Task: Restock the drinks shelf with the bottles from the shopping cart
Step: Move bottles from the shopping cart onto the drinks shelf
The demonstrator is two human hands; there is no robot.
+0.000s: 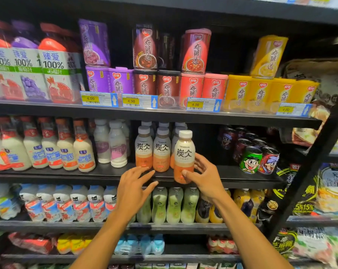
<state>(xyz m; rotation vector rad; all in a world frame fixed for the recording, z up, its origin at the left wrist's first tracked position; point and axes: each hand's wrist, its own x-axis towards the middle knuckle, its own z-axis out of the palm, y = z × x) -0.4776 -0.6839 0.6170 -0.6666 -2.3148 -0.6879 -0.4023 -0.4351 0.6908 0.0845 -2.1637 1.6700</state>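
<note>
The bottle (184,152), white-capped and upright, hangs just in front of the shelf (232,172) edge, its base dipped below the lip rather than standing on the board. The right hand (205,177) has its grip clamped on the bottle's lower half, thumb across the front and fingers round the far side. The left hand (134,188) reaches in beside it with its grip apart, fingers straight and spread towards the lip under the row (152,150) of like bottles with grey caps. Whether the fingertips touch them I cannot tell. That row stands several deep, just left of the held bottle. To the right lies a dark gap (208,140) of bare board, open back to the rear, then a cluster of cartoon-faced cans (250,160) nearer the slanting black post (309,166). Left of the row stand pale milk bottles (117,146). The upper shelf (164,113) sits close above the caps, carrying stacked tubs (191,85) and price tags (203,104). Green bottles (174,205) fill the shelf below, behind both wrists.
</note>
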